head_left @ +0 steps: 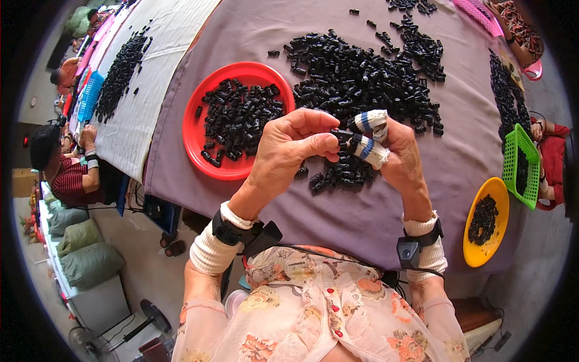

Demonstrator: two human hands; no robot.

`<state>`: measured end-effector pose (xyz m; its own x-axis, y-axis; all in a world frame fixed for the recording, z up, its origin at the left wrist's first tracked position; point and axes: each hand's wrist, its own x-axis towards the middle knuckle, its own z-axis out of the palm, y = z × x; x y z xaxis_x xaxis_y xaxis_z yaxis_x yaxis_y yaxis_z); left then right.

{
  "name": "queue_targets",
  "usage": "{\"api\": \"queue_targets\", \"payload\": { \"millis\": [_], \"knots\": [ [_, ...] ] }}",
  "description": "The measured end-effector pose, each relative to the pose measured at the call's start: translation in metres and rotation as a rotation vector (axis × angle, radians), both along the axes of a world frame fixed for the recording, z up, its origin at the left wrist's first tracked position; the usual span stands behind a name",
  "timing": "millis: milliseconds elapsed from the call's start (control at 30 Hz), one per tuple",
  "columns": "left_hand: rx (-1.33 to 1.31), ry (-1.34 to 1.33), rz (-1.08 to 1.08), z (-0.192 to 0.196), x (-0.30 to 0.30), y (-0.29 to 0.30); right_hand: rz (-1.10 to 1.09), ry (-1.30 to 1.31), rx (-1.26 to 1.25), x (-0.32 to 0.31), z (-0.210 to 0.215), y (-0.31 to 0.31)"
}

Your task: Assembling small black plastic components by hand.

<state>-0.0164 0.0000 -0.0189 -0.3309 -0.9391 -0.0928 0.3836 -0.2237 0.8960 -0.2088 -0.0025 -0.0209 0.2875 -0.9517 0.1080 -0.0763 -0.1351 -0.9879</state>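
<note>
My left hand [289,145] pinches a small black plastic part [342,133] between thumb and fingertips. My right hand [403,158], with white, blue-striped cloth covers on its thumb and finger, closes on the same part from the right. The fingers hide much of the part, so its exact kind does not show. Both hands are over the near edge of a large pile of short black cylindrical plastic parts [362,72] on the table. To the left of my left hand lies a round red tray [192,130] holding many similar black parts.
A mauve cloth covers the table [253,30]. At the right stand a yellow plate [502,202] with small black bits and a green basket [533,163]. Another person [66,166] sits at the left by a pale table with a blue basket [90,95]; others sit at the right.
</note>
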Motion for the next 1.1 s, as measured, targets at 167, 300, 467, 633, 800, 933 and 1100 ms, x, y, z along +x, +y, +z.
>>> {"api": "queue_targets", "payload": {
  "millis": [167,300,467,633,800,933,1100],
  "knots": [
    [0.029,0.058,0.003,-0.003,-0.001,0.002,-0.02,0.016,-0.056,0.001,0.002,0.002],
    [0.07,0.096,0.025,0.0,-0.005,0.003,-0.031,0.038,-0.1,0.003,0.004,0.006],
    [0.064,0.083,0.047,0.0,-0.006,0.003,-0.045,0.109,-0.15,0.008,0.001,0.009],
    [0.041,0.006,0.056,0.003,-0.006,0.003,-0.057,0.161,-0.216,0.009,0.0,0.009],
    [0.042,0.029,0.046,0.002,-0.006,0.004,-0.063,0.182,-0.222,0.008,-0.001,0.009],
    [0.029,0.072,0.038,0.0,-0.005,0.004,-0.066,0.116,-0.172,0.01,0.002,0.01],
    [0.09,0.194,0.016,-0.005,-0.005,0.003,-0.046,0.001,-0.047,0.014,-0.004,0.012]
  ]
}}
